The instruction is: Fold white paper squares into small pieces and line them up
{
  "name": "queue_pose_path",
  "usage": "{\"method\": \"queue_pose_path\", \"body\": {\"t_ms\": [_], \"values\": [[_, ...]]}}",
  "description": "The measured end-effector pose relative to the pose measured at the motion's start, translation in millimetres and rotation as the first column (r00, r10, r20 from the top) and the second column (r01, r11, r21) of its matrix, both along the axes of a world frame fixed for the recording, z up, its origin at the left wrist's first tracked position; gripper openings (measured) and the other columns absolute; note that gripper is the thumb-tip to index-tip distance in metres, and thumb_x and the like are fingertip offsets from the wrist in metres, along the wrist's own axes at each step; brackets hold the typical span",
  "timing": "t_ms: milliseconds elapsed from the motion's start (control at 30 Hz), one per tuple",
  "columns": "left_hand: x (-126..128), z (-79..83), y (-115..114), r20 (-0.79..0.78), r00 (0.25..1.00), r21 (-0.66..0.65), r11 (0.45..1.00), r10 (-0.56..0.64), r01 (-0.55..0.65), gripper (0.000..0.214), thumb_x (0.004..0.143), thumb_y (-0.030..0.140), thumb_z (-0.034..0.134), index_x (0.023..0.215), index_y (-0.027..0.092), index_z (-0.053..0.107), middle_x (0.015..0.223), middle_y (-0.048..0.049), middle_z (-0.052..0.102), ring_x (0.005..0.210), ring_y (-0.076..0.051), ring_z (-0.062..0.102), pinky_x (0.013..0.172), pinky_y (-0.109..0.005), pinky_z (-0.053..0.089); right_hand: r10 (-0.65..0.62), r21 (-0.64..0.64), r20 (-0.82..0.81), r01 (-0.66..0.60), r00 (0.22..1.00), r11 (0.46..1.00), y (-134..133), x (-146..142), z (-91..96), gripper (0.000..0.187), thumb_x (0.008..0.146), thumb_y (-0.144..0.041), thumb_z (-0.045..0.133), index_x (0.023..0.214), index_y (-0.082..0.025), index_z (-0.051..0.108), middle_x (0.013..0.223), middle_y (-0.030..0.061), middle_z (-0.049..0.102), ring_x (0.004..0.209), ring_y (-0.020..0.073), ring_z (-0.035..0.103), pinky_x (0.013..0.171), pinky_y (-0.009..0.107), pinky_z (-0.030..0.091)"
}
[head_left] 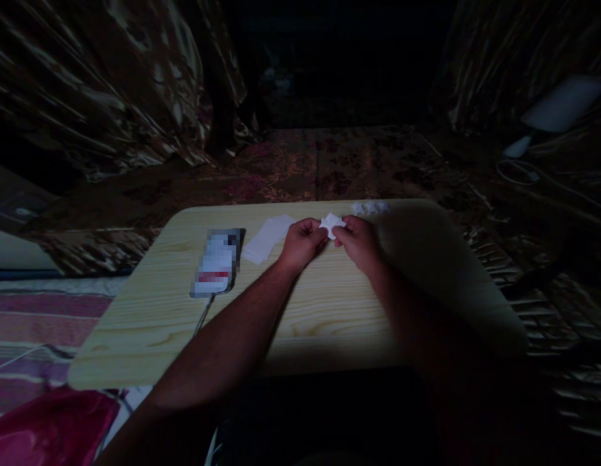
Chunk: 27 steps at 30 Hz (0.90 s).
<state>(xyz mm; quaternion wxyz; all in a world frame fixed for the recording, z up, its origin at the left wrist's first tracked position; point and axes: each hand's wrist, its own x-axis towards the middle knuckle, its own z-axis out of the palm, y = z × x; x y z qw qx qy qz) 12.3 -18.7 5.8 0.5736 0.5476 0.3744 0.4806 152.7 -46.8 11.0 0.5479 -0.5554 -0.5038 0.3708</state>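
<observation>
Between my two hands is a small white folded paper piece [332, 223] with pointed flaps, raised over the far middle of the table. My left hand [303, 244] pinches its left side, thumb on top. On the other side my right hand [357, 241] grips it the same way, the fingers partly hidden beneath. Just beyond my right hand stand several small white folded paper shapes [371, 207] in a row. A loose stack of white paper sheets [268, 239] lies to the left of my left hand.
The light wooden table [319, 323] has rounded corners. A phone [217, 262], blurred by pixels, lies at its left with a white cable [203, 315] running off the near side. Patterned curtains hang behind. A white lamp [562, 103] stands at the far right, beyond the table.
</observation>
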Motion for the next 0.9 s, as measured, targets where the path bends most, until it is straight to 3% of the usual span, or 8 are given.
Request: {"method": "queue_pose_path", "body": {"t_ms": [233, 467, 700, 900], "values": [[-0.6, -1.1, 0.1, -0.041, 0.999, 0.017, 1.0, -0.003, 0.003, 0.021, 0.067, 0.029, 0.075, 0.064, 0.016, 0.058, 0.055, 0.0026, 0.057, 0.049, -0.008, 0.047, 0.05, -0.022, 0.033, 0.034, 0.035, -0.005, -0.034, 0.999, 0.999, 0.2, 1.5, -1.2, 0.008, 0.071, -0.028, 0.059, 0.069, -0.019, 0.059, 0.052, -0.0048, 0.056, 0.049, 0.0107, 0.049, 0.049, 0.022, 0.035], [-2.9, -3.8, 2.2, -0.029, 0.999, -0.001, 1.0, -0.023, 0.023, 0.024, 0.067, 0.032, 0.076, 0.067, 0.016, 0.058, 0.055, 0.0029, 0.056, 0.047, -0.007, 0.045, 0.048, -0.022, 0.03, 0.026, -0.027, -0.016, -0.026, 1.0, 0.999, -1.9, -1.5, 0.8, 0.016, 0.07, -0.033, 0.064, 0.067, -0.019, 0.058, 0.051, -0.0043, 0.057, 0.047, 0.0101, 0.046, 0.046, 0.023, 0.031], [-2.4, -2.8, 2.2, -0.012, 1.0, -0.006, 1.0, -0.009, 0.009, 0.024, 0.066, 0.031, 0.076, 0.064, 0.016, 0.058, 0.054, 0.0028, 0.055, 0.046, -0.007, 0.044, 0.048, -0.022, 0.03, 0.067, 0.052, -0.041, -0.065, 0.997, 0.997, 0.1, 2.0, -3.5, 0.017, 0.07, -0.033, 0.065, 0.065, -0.02, 0.057, 0.054, -0.0043, 0.057, 0.051, 0.0102, 0.048, 0.052, 0.024, 0.036], [-1.3, -0.2, 1.9, 0.0, 0.999, -0.022, 0.999, 0.033, -0.033, 0.024, 0.065, 0.03, 0.077, 0.064, 0.016, 0.058, 0.053, 0.0031, 0.055, 0.046, -0.007, 0.044, 0.048, -0.022, 0.03, 0.031, 0.006, -0.024, -0.031, 0.999, 0.999, -2.0, 0.7, 0.4, 0.018, 0.07, -0.035, 0.066, 0.066, -0.019, 0.059, 0.054, -0.0035, 0.059, 0.051, 0.0109, 0.049, 0.051, 0.024, 0.035]]}}
